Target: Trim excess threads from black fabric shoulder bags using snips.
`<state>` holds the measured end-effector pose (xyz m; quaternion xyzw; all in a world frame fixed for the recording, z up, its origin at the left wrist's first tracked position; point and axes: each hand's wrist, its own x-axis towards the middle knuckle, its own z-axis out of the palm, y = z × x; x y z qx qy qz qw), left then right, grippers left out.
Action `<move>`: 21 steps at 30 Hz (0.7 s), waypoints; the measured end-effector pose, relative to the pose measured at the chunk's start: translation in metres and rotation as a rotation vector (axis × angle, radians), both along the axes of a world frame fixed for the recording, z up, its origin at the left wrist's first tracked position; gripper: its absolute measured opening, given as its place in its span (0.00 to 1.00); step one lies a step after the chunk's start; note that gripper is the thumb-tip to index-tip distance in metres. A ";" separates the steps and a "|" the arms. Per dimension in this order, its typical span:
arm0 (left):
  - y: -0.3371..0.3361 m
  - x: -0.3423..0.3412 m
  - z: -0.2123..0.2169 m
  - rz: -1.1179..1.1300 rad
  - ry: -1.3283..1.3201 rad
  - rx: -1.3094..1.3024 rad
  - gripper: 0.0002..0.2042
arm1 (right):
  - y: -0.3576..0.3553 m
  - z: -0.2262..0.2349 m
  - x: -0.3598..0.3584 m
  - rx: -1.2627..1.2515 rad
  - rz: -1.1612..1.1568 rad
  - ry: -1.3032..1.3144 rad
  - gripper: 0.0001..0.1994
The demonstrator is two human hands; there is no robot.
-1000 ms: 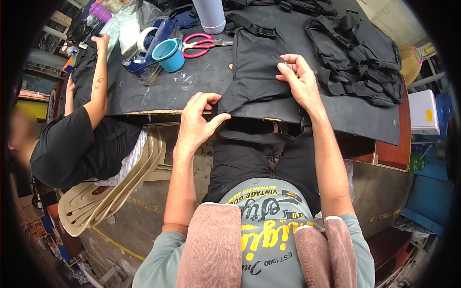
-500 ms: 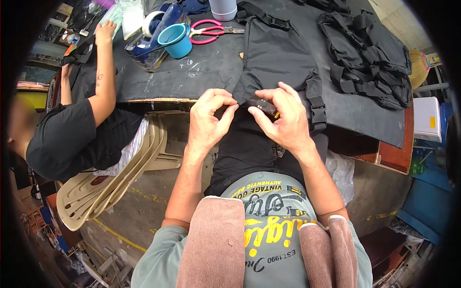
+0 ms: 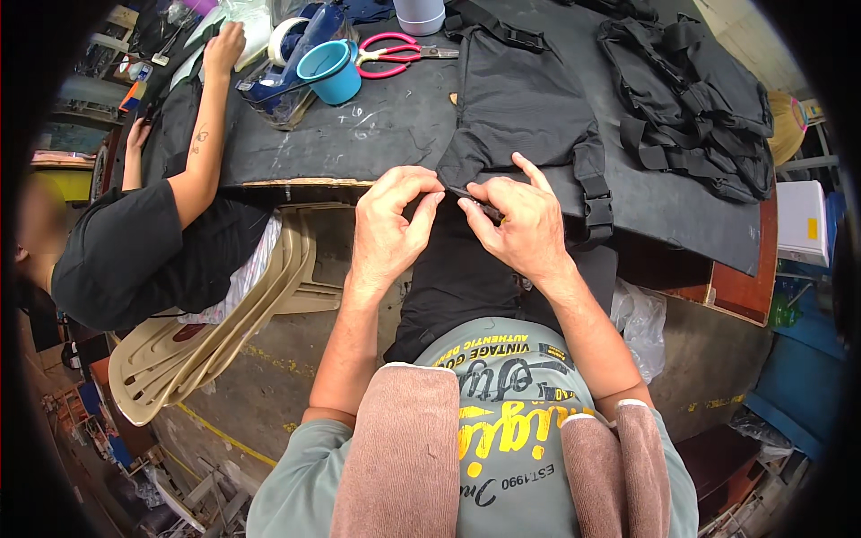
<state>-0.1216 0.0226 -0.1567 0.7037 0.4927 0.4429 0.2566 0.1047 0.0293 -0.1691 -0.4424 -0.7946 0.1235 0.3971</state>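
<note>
A black fabric bag (image 3: 516,99) with straps and buckles lies on the dark table, its near end hanging by the front edge. My left hand (image 3: 393,220) is closed in a pinch at the bag's near left corner, thumb and forefinger meeting on its edge. Just to the right, my right hand (image 3: 525,220) is closed around a small dark tool (image 3: 490,212), mostly hidden by the fingers, so its kind does not show. Its tip side faces the same corner, and the right forefinger points up and away. A black side-release buckle (image 3: 598,212) hangs right of that hand.
Pink-handled scissors (image 3: 395,56), a blue bucket (image 3: 330,73) and a pale cup (image 3: 419,14) stand beyond my left hand. More black bags (image 3: 686,99) are piled at right. A co-worker (image 3: 134,242) sits at left on a beige plastic chair (image 3: 215,341).
My right hand has turned over, so the dark tool is now mostly covered, and its tip has come nearer the pinched corner. The co-worker's raised hand has shifted right.
</note>
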 end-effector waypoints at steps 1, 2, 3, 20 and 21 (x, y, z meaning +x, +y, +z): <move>0.000 0.002 0.000 0.011 -0.011 0.004 0.06 | 0.000 -0.002 0.000 0.021 -0.003 -0.003 0.09; 0.000 0.004 0.002 0.022 -0.022 0.007 0.06 | 0.001 -0.003 0.000 0.041 -0.007 -0.005 0.09; -0.001 0.006 0.003 0.022 -0.021 0.008 0.06 | 0.001 -0.004 0.000 0.062 -0.010 -0.008 0.09; 0.015 0.016 0.002 0.192 0.089 -0.195 0.18 | 0.028 0.015 -0.001 -0.001 -0.015 -0.001 0.11; 0.011 0.017 0.004 0.201 0.025 -0.202 0.21 | 0.028 0.015 -0.001 -0.007 -0.019 -0.011 0.11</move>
